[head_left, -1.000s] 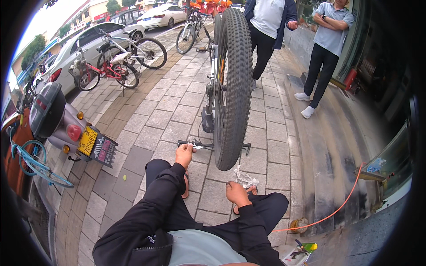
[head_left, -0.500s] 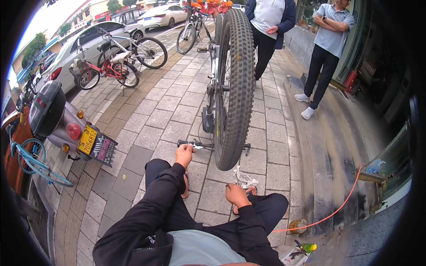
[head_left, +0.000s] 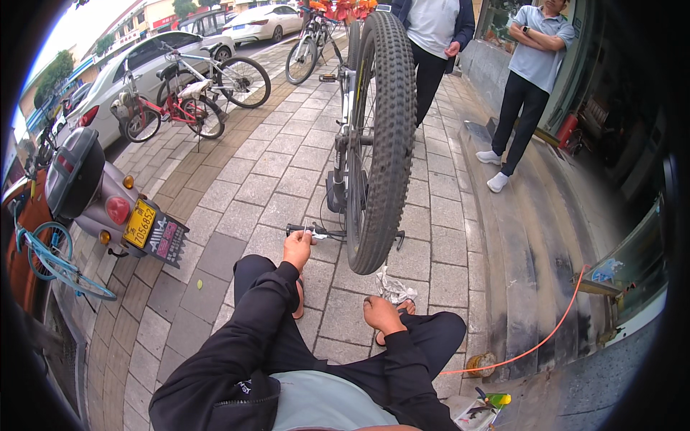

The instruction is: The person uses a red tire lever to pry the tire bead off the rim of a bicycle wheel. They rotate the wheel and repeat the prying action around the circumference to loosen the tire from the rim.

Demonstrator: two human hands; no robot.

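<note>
An upside-down bicycle stands in front of me, its knobby-tyred wheel [head_left: 386, 144] upright and near. Its handlebar [head_left: 327, 235] lies low by the paving. Beside the left handlebar end, my left hand [head_left: 297, 249] is closed in a pinch, with a thin, light-coloured sliver showing at the fingertips, too small to name. My right hand [head_left: 382, 314] is curled over my right knee, apart from the wheel; whatever its fingers may hold is hidden. Just beyond it, a crumpled whitish rag or plastic [head_left: 394, 287] lies by my foot.
Two people stand beyond: one in a dark jacket [head_left: 466, 29] behind the wheel, one with folded arms [head_left: 540, 43] on the steps [head_left: 532, 244]. An orange hose [head_left: 550, 337] crosses at right, near a rusty can [head_left: 481, 364]. A scooter [head_left: 108, 194] and bicycles stand left.
The person in the dark jacket has shifted slightly right and lowered a hand. My hands and the bicycle stay nearly where they were; the view has moved a little.
</note>
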